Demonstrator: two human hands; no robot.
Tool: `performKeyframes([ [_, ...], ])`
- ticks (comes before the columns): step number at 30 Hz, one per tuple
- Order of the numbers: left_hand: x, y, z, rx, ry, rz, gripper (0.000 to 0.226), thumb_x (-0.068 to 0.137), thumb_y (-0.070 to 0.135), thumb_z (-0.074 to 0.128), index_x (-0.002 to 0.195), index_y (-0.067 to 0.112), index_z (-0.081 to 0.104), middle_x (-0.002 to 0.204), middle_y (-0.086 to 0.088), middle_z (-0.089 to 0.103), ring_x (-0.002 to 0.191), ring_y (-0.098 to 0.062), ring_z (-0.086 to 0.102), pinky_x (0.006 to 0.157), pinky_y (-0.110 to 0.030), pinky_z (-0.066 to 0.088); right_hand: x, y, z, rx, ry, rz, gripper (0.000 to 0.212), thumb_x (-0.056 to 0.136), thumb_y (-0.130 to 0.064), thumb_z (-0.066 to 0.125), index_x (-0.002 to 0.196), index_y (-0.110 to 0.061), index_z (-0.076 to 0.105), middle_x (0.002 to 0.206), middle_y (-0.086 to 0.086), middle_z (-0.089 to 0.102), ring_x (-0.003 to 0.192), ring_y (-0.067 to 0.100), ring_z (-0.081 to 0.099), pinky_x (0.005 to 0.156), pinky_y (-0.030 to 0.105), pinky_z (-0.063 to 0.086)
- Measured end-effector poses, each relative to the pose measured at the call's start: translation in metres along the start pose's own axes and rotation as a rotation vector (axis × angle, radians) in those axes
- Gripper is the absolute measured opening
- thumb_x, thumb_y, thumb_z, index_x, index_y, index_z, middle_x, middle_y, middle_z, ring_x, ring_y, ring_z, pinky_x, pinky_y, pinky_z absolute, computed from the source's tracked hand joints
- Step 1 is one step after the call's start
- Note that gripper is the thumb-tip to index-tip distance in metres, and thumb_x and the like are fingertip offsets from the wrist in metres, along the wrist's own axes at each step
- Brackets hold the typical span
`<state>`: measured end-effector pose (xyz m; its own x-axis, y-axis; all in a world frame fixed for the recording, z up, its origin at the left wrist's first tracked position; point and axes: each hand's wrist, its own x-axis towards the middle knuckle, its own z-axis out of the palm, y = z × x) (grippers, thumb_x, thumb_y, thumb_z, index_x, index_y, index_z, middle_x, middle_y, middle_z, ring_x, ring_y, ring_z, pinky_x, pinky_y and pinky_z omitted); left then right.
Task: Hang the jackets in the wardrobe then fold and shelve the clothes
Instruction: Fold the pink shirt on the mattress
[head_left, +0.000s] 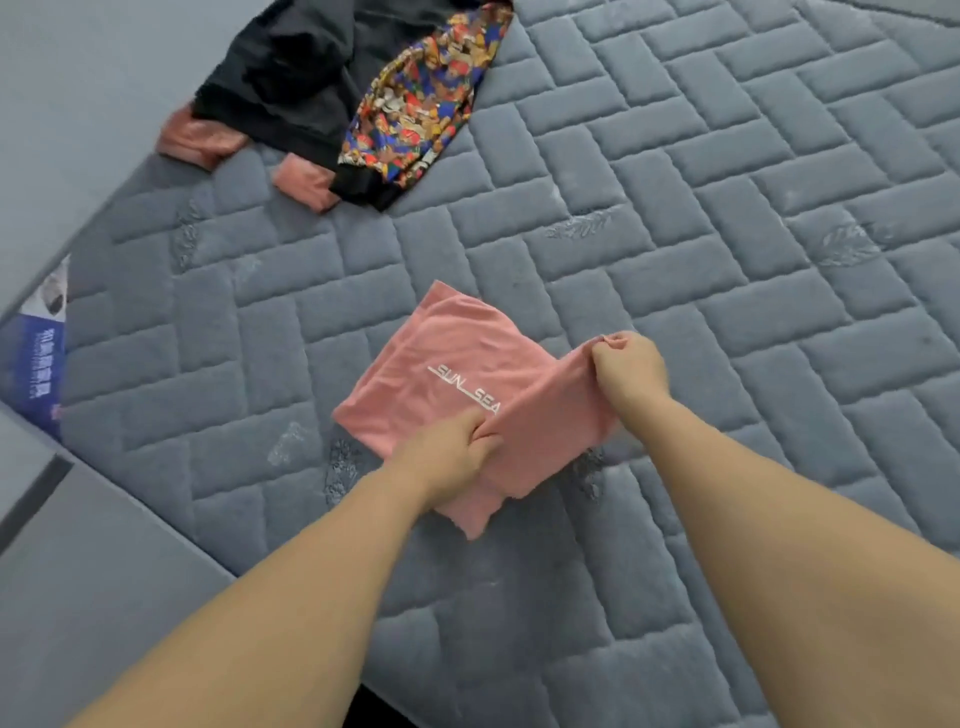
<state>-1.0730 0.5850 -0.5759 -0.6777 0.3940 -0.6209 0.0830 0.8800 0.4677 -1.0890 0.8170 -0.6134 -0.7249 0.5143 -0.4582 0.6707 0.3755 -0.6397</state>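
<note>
Pink T-shirt (467, 364), printed with white "SUN_SEA" lettering, is lying partly folded near the middle of the grey quilted mattress (727, 208), already reduced to a compact rectangle. Both hands are working on it: the left hand (449, 457) is pinching the near edge of a raised flap just below the lettering, fingers curled tight around the cloth, while the right hand (628, 366) is gripping the far corner of that same flap, lifting it clear of the mattress. The flap is looking ready to be turned over onto the flat part, so this garment's fold is judged to be close to finished.

Well apart, at the mattress's far left corner, a heap is waiting: a black garment (291, 73), a multicoloured patterned jacket (421, 104) with black cuffs, and another pink piece (202, 140) poking out from beneath them. No wardrobe or shelf is showing in view, so whether any jackets are already hanging cannot be told. Shelving this shirt, and dealing with the heap, is remaining.
</note>
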Motion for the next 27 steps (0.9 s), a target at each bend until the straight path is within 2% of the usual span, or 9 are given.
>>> performKeyframes([
  [3, 0.017, -0.061, -0.047, 0.109, 0.132, -0.067, 0.026, 0.101, 0.048, 0.039, 0.094, 0.025, 0.045, 0.107, -0.004, 0.064, 0.099, -0.03, 0.058, 0.08, -0.04, 0.045, 0.019, -0.071, 0.061, -0.041, -0.06, -0.15, 0.018, 0.095, -0.016, 0.044, 0.1, -0.019, 0.061, 0.114, 0.011, 0.066, 0.106, 0.031, 0.058, 0.078, 0.032, 0.038],
  [6, 0.048, -0.116, -0.064, 0.125, 0.196, -0.12, 0.024, 0.102, 0.049, 0.037, 0.094, 0.026, 0.038, 0.112, -0.008, 0.065, 0.102, -0.035, 0.059, 0.078, -0.041, 0.044, 0.047, -0.114, 0.129, -0.162, -0.023, -0.218, 0.023, 0.095, -0.014, 0.042, 0.106, -0.015, 0.062, 0.116, 0.012, 0.065, 0.111, 0.034, 0.056, 0.086, 0.038, 0.042],
  [12, 0.121, -0.194, -0.042, 0.03, 0.274, -0.21, 0.032, 0.099, 0.053, 0.039, 0.081, 0.027, 0.037, 0.102, -0.006, 0.064, 0.101, -0.033, 0.057, 0.071, -0.037, 0.035, 0.11, -0.103, 0.218, -0.732, 0.182, -0.394, 0.025, 0.103, -0.023, 0.035, 0.113, -0.009, 0.054, 0.119, 0.016, 0.056, 0.11, 0.036, 0.05, 0.088, 0.043, 0.036],
  [15, 0.13, -0.217, -0.025, -0.082, 0.382, -0.27, 0.029, 0.098, 0.047, 0.047, 0.086, 0.022, 0.04, 0.104, -0.005, 0.053, 0.105, -0.03, 0.047, 0.083, -0.041, 0.037, 0.129, -0.093, 0.23, -0.742, 0.213, -0.354, 0.042, 0.105, -0.043, 0.03, 0.114, -0.011, 0.056, 0.121, 0.017, 0.051, 0.111, 0.038, 0.047, 0.091, 0.046, 0.034],
  [18, 0.131, -0.225, -0.017, -0.192, 0.528, -0.282, 0.034, 0.095, 0.052, 0.045, 0.098, 0.018, 0.047, 0.111, -0.007, 0.052, 0.109, -0.03, 0.046, 0.092, -0.042, 0.038, 0.142, -0.1, 0.232, -0.584, 0.168, -0.426, 0.044, 0.102, -0.049, 0.032, 0.11, -0.012, 0.055, 0.116, 0.017, 0.053, 0.105, 0.04, 0.051, 0.086, 0.047, 0.039],
  [20, 0.131, -0.222, -0.019, -0.2, 0.436, -0.294, 0.062, 0.084, 0.073, 0.039, 0.108, 0.018, 0.052, 0.115, -0.005, 0.054, 0.111, -0.029, 0.046, 0.095, -0.043, 0.038, 0.141, -0.108, 0.237, -0.45, 0.091, -0.416, 0.046, 0.098, -0.055, 0.037, 0.109, -0.013, 0.053, 0.114, 0.014, 0.059, 0.105, 0.039, 0.054, 0.087, 0.046, 0.042],
  [22, 0.133, -0.216, -0.023, -0.119, 0.286, -0.314, 0.072, 0.076, 0.082, 0.038, 0.109, 0.02, 0.053, 0.117, -0.004, 0.053, 0.114, -0.029, 0.045, 0.096, -0.044, 0.038, 0.135, -0.113, 0.242, -0.475, 0.021, -0.357, 0.051, 0.093, -0.062, 0.038, 0.105, -0.015, 0.053, 0.112, 0.011, 0.064, 0.106, 0.036, 0.057, 0.086, 0.044, 0.042],
  [25, 0.13, -0.207, -0.03, -0.068, 0.163, -0.248, 0.039, 0.091, 0.059, 0.048, 0.101, 0.022, 0.05, 0.114, -0.008, 0.057, 0.112, -0.033, 0.048, 0.089, -0.043, 0.038, 0.121, -0.118, 0.241, -0.585, -0.018, -0.364, 0.048, 0.09, -0.063, 0.041, 0.076, -0.02, 0.055, 0.095, 0.007, 0.066, 0.089, 0.029, 0.058, 0.071, 0.036, 0.038],
  [27, 0.123, -0.204, -0.037, -0.228, 0.144, -0.206, 0.022, 0.098, 0.043, 0.046, 0.086, 0.026, 0.038, 0.096, -0.006, 0.059, 0.093, -0.032, 0.055, 0.072, -0.039, 0.038, 0.111, -0.126, 0.233, -0.517, -0.008, -0.36, 0.048, 0.09, -0.058, 0.044, 0.061, -0.02, 0.05, 0.084, 0.007, 0.062, 0.078, 0.026, 0.052, 0.066, 0.034, 0.033],
])
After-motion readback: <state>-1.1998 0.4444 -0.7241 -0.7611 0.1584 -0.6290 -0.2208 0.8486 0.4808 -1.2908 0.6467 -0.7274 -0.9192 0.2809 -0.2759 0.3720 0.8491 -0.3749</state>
